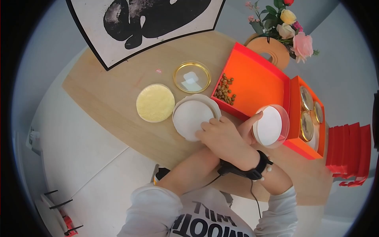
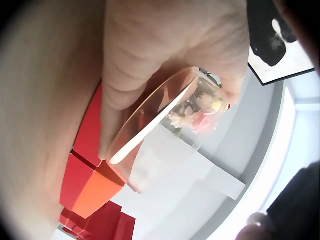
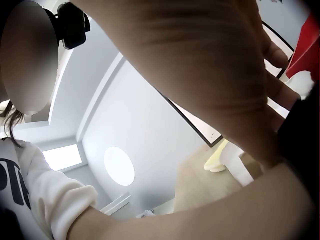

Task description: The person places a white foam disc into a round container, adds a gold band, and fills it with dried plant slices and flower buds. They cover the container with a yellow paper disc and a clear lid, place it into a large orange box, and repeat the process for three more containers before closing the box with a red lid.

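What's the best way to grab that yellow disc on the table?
Probably pinch the yellow disc by its rim, coming from the head view's left: it's round, lies flat and that edge is free, while the white disc crowds its right.

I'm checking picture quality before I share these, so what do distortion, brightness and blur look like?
Head view: black corners, and the framed picture's lower edge bows; left wrist view: a bright strip washes out to white, and a dark shape at lower right is blurred; right wrist view: the light panel is blown out, the right hand shaded.
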`<state>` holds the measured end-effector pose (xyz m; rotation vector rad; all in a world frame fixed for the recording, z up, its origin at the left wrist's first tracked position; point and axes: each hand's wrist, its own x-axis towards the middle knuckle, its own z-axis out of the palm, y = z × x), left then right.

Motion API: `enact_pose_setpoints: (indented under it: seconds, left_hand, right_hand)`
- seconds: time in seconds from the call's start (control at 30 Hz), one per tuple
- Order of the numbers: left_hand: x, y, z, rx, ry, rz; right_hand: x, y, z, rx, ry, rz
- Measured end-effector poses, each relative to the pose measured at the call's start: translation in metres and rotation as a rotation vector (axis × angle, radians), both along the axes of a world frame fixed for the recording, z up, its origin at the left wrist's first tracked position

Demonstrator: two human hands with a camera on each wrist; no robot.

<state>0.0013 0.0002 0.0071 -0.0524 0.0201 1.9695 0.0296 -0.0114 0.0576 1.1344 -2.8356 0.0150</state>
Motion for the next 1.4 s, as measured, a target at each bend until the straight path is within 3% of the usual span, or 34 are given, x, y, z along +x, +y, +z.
enact_pose_setpoints:
  seconds: [0.07,0.37,0.43,0.53,0.57,0.7,0.8,0.9,1.0,1.1,1.2,1.3,1.4]
  left_hand:
    - [-0.001,-0.001,0.000,-0.013,-0.018,-0.016]
    - [0.001,-0.002,-0.011,-0.062,0.328,0.060]
    - [0.002,0.006,-0.014,-0.074,0.400,0.071]
    - [0.000,0.015,-0.010,0.148,0.270,0.068]
    - [0.003,0.012,0.004,0.123,0.367,0.161]
    - [0.001,0.008,0.002,0.102,0.386,0.039]
    - [0.007,0.007,0.000,-0.042,0.478,0.064]
    - [0.006,0.010,-0.013,0.072,0.586,0.056]
    - [0.004,0.008,-0.016,0.040,0.596,0.065]
    - [0.003,0.006,-0.014,0.011,0.584,0.094]
    - [0.001,0.004,-0.011,-0.015,0.520,0.089]
    - [0.001,0.007,-0.014,-0.025,0.467,0.075]
    - [0.000,0.007,-0.011,-0.013,0.439,0.068]
  right_hand:
    - [0.000,0.004,0.012,-0.057,0.022,-0.019]
    - [0.022,0.051,0.058,-0.628,0.090,0.014]
    - [0.045,0.076,0.070,-0.518,0.247,-0.104]
    - [0.070,0.105,0.074,-0.290,0.372,-0.336]
    - [0.075,0.111,0.071,-0.210,0.394,-0.422]
    - [0.083,0.120,0.054,-0.044,0.307,-0.495]
    - [0.081,0.125,0.043,-0.142,0.225,-0.481]
    - [0.072,0.122,0.041,-0.166,0.288,-0.434]
    - [0.068,0.124,0.033,-0.248,0.267,-0.410]
    - [0.069,0.120,0.027,-0.496,0.106,-0.480]
    - [0.076,0.130,0.023,-0.437,0.067,-0.506]
    - [0.078,0.123,0.037,-0.632,-0.034,-0.628]
    - [0.075,0.132,0.035,-0.557,0.549,-0.557]
